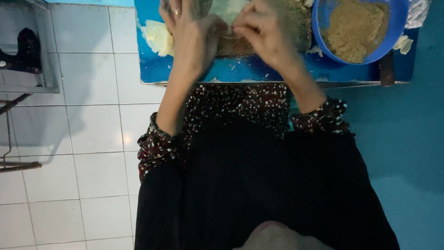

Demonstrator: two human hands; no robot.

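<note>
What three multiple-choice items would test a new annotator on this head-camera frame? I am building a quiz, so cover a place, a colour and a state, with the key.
1. Where does the round blue plastic bowl of brown powder stand?
A. on the white tiled floor
B. on the blue table, off to the right hand's side
C. on the person's lap

2. What colour is the tabletop?
A. blue
B. red
C. white

3. What are the two hands doing?
A. hanging at the person's sides
B. both gripping the bowl
C. close together, fingers pinching a thin pale sheet

Key: B, the bowl sits on the table beyond the right hand; A, the surface around the hands is bright blue; C, the left hand and right hand meet at the sheet, apart from the bowl.
</note>
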